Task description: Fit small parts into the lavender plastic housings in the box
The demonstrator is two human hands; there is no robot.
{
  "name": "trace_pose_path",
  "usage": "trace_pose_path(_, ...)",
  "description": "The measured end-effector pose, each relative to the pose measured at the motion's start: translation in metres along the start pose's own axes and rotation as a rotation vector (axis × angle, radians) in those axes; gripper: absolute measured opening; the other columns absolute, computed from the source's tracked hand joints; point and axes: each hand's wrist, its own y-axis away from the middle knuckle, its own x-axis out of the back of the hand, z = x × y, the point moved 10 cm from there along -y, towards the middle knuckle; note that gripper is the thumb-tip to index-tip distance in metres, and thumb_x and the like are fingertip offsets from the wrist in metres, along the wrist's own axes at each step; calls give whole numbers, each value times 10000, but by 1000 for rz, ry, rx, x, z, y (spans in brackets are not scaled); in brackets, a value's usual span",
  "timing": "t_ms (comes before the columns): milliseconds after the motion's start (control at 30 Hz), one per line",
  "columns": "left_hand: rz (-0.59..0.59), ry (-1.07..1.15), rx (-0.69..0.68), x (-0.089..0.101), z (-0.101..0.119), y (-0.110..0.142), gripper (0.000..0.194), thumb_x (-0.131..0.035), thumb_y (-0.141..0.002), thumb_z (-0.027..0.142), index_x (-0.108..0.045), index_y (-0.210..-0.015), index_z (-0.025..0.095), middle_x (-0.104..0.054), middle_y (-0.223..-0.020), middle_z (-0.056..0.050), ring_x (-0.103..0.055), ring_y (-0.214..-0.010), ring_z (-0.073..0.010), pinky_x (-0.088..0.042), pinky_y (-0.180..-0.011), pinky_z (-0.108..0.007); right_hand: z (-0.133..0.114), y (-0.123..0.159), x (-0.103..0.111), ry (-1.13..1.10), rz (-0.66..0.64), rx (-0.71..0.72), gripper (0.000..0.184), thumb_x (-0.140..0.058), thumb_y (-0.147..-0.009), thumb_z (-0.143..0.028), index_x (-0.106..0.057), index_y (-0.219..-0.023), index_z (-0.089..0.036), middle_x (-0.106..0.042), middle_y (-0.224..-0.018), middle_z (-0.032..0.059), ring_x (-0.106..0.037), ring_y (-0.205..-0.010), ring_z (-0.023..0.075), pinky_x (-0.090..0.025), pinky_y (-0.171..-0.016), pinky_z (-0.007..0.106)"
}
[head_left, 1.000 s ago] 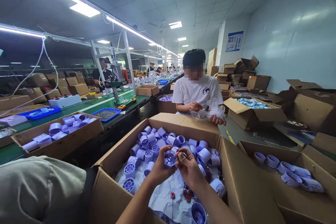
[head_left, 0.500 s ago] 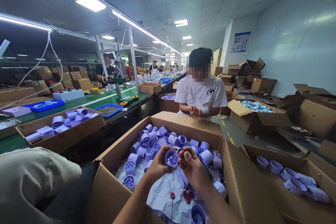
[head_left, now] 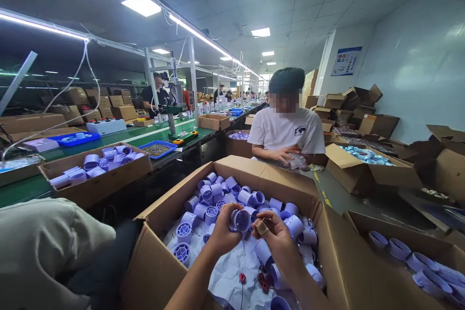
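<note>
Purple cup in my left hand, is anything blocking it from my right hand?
Nothing visible: your right hand sits close beside the purple cup in your left hand. The loose cups showing behind them lie in the cardboard box.

Factory workshop, long green assembly line, upright press, cartons of purple parts, strip lights

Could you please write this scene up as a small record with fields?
Left hand: holds a purple cup
Right hand: fingers bunched beside that cup; whether they hold anything is unclear
Container: open cardboard box
Contents: more purple cups, crumpled white sheet
On the sheet: small red parts
Beyond the box: co-worker handling clear plastic
</note>
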Motion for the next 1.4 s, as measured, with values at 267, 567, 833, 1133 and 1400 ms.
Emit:
trace_pose_path(267,57,35,58,14,-8,-9,524,-458,-422,-57,-592,-854,208,-617,-946,-13,-541,-978,-242,-386,-907,-338,-44,16,9,626,65,243,296,-774,-619,-445,-690,-823,-247,-666,-675,17,-596,-644,203,-460,-637,304)
trace_pose_path(567,-70,-93,1,-1,4,-4,423,-547,-517,-23,-576,-869,210,-641,-1029,-46,-569,-1000,-246,-412,-906,-344,-41,11,-3,733,14,253,182,-710,-674,-413,-683,-781,-268,-617,-583,-17,-527,-541,178,-404,-545,292)
trace_pose_path(833,-137,-191,-137,-6,6,-2,509,-480,-522,-41,-568,-955,212,-624,-1053,-34,-565,-1016,-213,-413,-939,-353,-41,10,-9,817,-36,251,165,-635,-747,-376,-642,-839,-239,-647,-648,-18,-576,-574,172,-456,-564,279)
trace_pose_path(1133,-196,-255,-180,-15,4,2,527,-518,-542,-49,-560,-998,212,-614,-1048,-42,-574,-981,-207,-447,-898,-339,-42,15,-17,883,-16,432,163,-590,-808,-274,-684,-934,-233,-664,-821,49,-613,-714,202,-516,-678,321)
trace_pose_path(1400,-197,-255,-145,-16,-2,2,561,-498,-514,-72,-551,-1000,205,-613,-1016,-33,-575,-957,-201,-459,-859,-326,-26,16,-24,876,-37,390,222,-572,-813,-266,-694,-987,-200,-693,-845,62,-640,-722,196,-541,-682,312)
